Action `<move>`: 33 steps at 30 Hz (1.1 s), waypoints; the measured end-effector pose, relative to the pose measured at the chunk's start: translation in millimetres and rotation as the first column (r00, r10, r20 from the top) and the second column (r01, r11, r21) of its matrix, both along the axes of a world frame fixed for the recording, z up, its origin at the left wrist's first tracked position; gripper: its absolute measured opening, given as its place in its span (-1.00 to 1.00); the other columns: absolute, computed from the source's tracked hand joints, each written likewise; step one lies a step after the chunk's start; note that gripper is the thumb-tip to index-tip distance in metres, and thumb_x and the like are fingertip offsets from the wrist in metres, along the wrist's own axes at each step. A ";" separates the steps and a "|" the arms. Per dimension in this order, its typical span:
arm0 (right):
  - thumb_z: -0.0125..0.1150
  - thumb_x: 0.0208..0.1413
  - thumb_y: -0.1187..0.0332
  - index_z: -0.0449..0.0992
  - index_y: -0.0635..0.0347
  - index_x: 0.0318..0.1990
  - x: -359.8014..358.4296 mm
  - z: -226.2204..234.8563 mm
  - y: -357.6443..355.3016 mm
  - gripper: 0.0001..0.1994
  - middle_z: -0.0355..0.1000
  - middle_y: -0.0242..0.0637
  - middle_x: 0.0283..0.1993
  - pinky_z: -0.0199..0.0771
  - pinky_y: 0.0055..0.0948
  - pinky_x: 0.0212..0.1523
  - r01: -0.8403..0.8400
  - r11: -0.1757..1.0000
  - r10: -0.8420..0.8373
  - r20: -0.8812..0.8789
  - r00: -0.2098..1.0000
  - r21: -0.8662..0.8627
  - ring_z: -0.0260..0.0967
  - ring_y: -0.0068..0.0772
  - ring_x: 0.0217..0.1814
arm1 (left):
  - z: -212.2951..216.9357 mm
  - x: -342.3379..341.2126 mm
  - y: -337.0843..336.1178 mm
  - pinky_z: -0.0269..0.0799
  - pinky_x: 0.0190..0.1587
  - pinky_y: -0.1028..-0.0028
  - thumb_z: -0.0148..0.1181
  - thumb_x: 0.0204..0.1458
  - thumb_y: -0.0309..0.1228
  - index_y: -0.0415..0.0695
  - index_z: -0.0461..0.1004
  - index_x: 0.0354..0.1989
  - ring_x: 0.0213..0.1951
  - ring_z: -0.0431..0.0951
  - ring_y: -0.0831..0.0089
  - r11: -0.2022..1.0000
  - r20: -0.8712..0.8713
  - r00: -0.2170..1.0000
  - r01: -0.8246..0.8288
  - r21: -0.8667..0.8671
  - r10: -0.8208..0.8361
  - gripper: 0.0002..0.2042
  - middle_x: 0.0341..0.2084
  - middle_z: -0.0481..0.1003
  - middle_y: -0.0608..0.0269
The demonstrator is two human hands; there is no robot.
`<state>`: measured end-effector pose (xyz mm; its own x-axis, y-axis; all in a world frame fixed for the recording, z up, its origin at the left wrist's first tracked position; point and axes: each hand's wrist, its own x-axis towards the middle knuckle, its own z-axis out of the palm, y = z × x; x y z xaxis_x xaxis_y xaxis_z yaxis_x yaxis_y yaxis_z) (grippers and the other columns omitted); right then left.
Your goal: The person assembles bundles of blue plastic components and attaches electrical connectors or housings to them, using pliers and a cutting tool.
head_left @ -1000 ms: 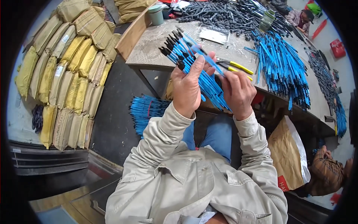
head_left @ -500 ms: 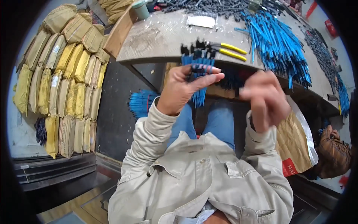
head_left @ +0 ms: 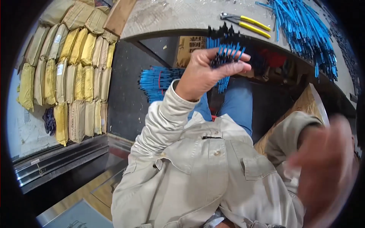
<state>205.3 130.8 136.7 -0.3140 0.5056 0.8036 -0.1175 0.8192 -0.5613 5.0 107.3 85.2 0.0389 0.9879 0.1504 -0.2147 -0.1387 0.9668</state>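
Observation:
My left hand [head_left: 203,74] is closed around a bundle of thin blue strips with black ends [head_left: 227,35], held over my lap in front of the bench edge. The black ends point up and away from me. Blue tails [head_left: 223,86] hang below the fingers, and several short blue pieces stick out between thumb and fingers. At the lower right, close to the camera, my right hand [head_left: 325,167] is smeared by motion. Its fingers cannot be made out, nor whether anything is in them. Nearest to the bundle on the bench lie pincers with yellow handles [head_left: 254,26].
A large pile of loose blue strips [head_left: 304,36] covers the right of the bench [head_left: 167,19]. Bundles of blue strips with red bands [head_left: 157,81] sit low beside my left leg. Wrapped parcels [head_left: 72,79] are stacked at left. A brown paper sack [head_left: 302,100] stands at right.
My right hand has swung away from near the bundle, out to the right and back toward me. My left hand still grips the bundle. The whole view has shifted.

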 end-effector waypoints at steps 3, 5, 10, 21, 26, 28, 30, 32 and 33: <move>0.27 -0.21 0.40 0.47 0.36 -0.30 -11.2 6.4 27.8 -0.72 0.36 -0.19 -0.25 0.35 -0.50 -0.27 0.118 0.992 -0.118 0.006 0.993 -0.039 0.36 -0.42 -0.26 | 2.0 2.0 -4.4 0.46 -0.14 0.44 0.14 0.00 -0.50 -0.30 0.48 -0.20 -0.24 0.55 0.33 0.995 -0.032 0.999 0.036 0.093 -0.033 -0.80 -0.30 0.53 0.05; 0.44 -0.38 0.30 0.53 0.22 -0.31 -27.6 -13.0 36.4 -0.62 0.33 -0.21 -0.21 0.27 -0.40 -0.06 0.068 0.998 -0.069 0.154 0.986 0.010 0.26 -0.28 -0.05 | 4.2 3.1 -10.1 0.44 -0.15 0.50 0.18 -0.03 -0.55 -0.28 0.49 -0.21 -0.26 0.53 0.46 0.999 0.030 0.999 0.028 0.035 -0.029 -0.81 -0.32 0.54 0.15; 0.42 -0.30 0.30 0.55 0.16 -0.28 -46.2 -26.6 34.6 -0.66 0.33 -0.22 -0.05 0.17 -0.35 0.05 -0.057 0.994 0.076 0.212 0.974 -0.095 0.16 -0.23 0.07 | -3.4 7.1 -10.1 0.42 -0.17 0.56 0.20 -0.06 -0.56 -0.26 0.50 -0.21 -0.27 0.49 0.58 0.991 0.003 0.999 0.052 0.122 -0.053 -0.80 -0.33 0.54 0.26; 0.24 -0.07 0.33 0.55 0.21 -0.21 -43.0 -29.4 59.7 -0.75 0.35 -0.15 -0.03 0.18 -0.24 0.09 -0.362 0.914 0.395 0.195 0.898 -0.182 0.19 -0.19 0.11 | -3.2 11.4 -4.6 0.39 -0.18 0.53 0.12 -0.04 -0.59 -0.26 0.49 -0.23 -0.30 0.49 0.54 0.992 -0.261 0.965 0.004 0.122 0.028 -0.82 -0.37 0.54 0.22; 0.04 0.12 0.25 0.52 0.32 -0.24 -15.2 1.3 177.4 -0.72 0.45 -0.26 -0.21 0.35 -0.48 -0.10 -0.082 0.847 0.148 0.086 0.985 -0.526 0.36 -0.49 -0.17 | 18.7 -11.5 -14.3 0.42 -0.14 0.36 0.09 0.03 -0.50 -0.24 0.49 -0.27 -0.27 0.54 0.31 0.993 -0.172 0.985 0.025 0.112 -0.005 -0.87 -0.37 0.54 0.04; 0.08 0.08 0.26 0.53 0.29 -0.23 3.4 -11.3 265.2 -0.74 0.46 -0.35 -0.35 0.38 -0.55 -0.21 0.251 0.898 -0.136 0.315 0.939 -0.361 0.36 -0.64 -0.30 | 13.4 -15.0 -13.5 0.43 -0.14 0.35 0.10 0.02 -0.50 -0.25 0.48 -0.26 -0.28 0.55 0.30 0.986 -0.016 0.999 0.052 0.157 -0.050 -0.87 -0.36 0.53 0.00; 0.11 0.04 0.25 0.54 0.21 -0.21 8.4 -27.5 331.3 -0.75 0.49 -0.29 -0.35 0.42 -0.47 -0.30 0.603 0.797 -0.463 0.669 0.581 0.028 0.42 -0.53 -0.36 | 3.4 -22.8 -11.4 0.44 -0.14 0.34 0.12 0.01 -0.52 -0.26 0.48 -0.26 -0.30 0.56 0.26 0.970 0.267 0.954 0.072 0.231 -0.134 -0.86 -0.35 0.52 -0.08; 0.11 0.02 0.23 0.55 0.20 -0.25 6.8 -44.3 358.1 -0.75 0.50 -0.22 -0.34 0.43 -0.40 -0.33 0.664 0.722 -0.549 0.746 0.377 0.195 0.44 -0.43 -0.36 | -5.4 -28.8 -6.1 0.46 -0.19 0.26 0.10 0.03 -0.47 -0.24 0.43 -0.23 -0.32 0.56 0.19 0.971 0.340 0.928 0.080 0.227 -0.156 -0.84 -0.34 0.51 -0.14; 0.11 0.00 0.21 0.56 0.19 -0.29 0.6 -47.8 367.8 -0.74 0.50 -0.14 -0.33 0.43 -0.33 -0.35 0.683 0.647 -0.599 0.780 0.181 0.339 0.47 -0.33 -0.35 | -8.0 -32.8 -5.3 0.47 -0.23 0.18 0.08 0.05 -0.41 -0.21 0.39 -0.19 -0.33 0.56 0.11 0.976 0.392 0.907 0.081 0.203 -0.156 -0.82 -0.33 0.49 -0.20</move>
